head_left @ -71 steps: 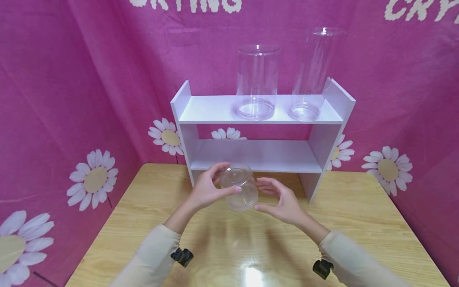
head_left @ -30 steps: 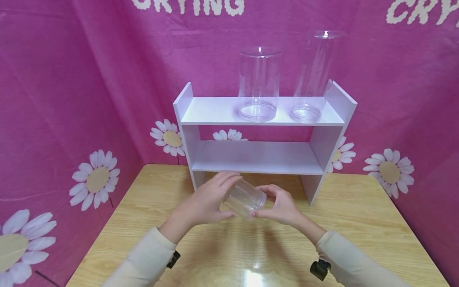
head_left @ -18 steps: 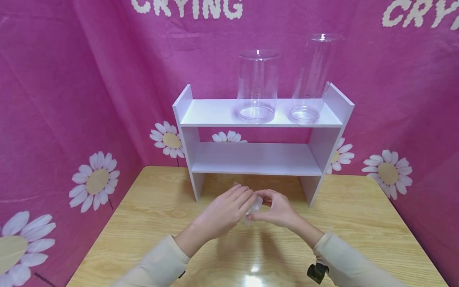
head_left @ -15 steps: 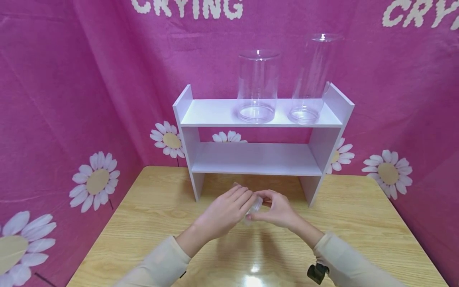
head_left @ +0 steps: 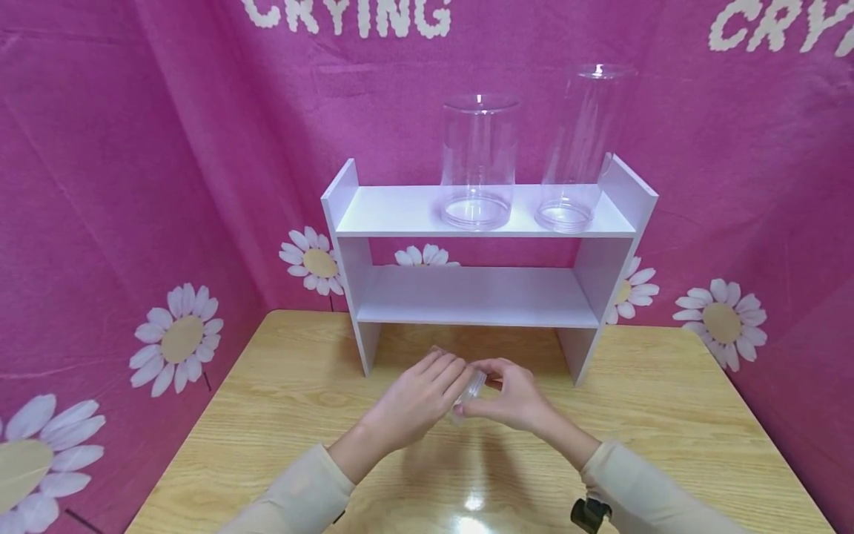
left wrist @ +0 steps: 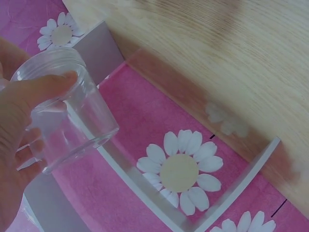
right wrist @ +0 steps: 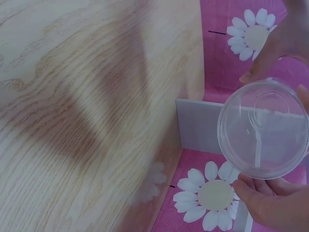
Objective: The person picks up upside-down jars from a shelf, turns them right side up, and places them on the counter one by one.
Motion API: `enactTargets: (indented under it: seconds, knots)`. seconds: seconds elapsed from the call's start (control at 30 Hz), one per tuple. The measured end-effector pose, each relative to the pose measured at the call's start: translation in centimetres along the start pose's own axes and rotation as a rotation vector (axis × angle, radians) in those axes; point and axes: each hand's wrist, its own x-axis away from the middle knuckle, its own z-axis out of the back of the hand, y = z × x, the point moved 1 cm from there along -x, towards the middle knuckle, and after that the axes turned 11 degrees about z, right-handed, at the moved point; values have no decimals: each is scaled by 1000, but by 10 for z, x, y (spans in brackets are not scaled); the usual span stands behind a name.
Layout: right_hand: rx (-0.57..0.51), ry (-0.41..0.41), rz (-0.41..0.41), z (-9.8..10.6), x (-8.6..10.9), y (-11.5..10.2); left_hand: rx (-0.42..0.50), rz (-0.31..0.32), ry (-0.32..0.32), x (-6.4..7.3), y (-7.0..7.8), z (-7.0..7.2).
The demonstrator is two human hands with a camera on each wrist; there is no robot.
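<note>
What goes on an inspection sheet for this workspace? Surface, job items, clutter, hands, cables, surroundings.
Surface: wood-grain table, glare spot near the front edge of the head view.
Job items: clear jar, held tilted between both hands.
Clutter: nothing seen.
Hands: left hand curled over the jar; right hand pinching its other end.
Cables: nothing seen.
Surroundings: white shelf at the back; wide clear cylinder and taller, narrower clear cylinder upright on top; pink daisy-print cloth behind.

This looks like a curtained-off corner: pink daisy-printed cloth [head_left: 220,148] surrounds a wooden table [head_left: 280,386] bearing white shelves [head_left: 394,211].
</note>
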Motion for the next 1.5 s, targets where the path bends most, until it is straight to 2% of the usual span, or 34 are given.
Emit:
enactTargets:
  seconds: [0.3, 0.47, 0.63, 0.8, 0.93, 1.1, 1.27, 1.37, 1.5]
  knots:
    - [26, 3, 4, -3, 2, 0, 57, 33, -21, 2, 2, -3]
    - [19, -28, 61, -1, 4, 1, 66, 57, -25, 4, 2, -6]
    - [-15, -69, 110, 11, 9, 8, 117, 110, -87, 15, 0, -16]
    - [0, -58, 87, 29, 17, 24, 215, 181, -123, 32, -5, -28]
    - [18, -25, 71, 45, 23, 38, 385, 288, -141, 46, -9, -38]
    - [59, 22, 51, 68, 29, 49, 614, 480, -200, 61, -14, -47]
    - [106, 77, -13, 89, 32, 56, 813, 671, -261, 69, -14, -54]
    - [92, 102, -61, 103, 31, 57, 900, 747, -295, 72, -13, -57]
    - [89, 148, -120, 120, 30, 58, 1066, 850, -324, 76, -11, -61]
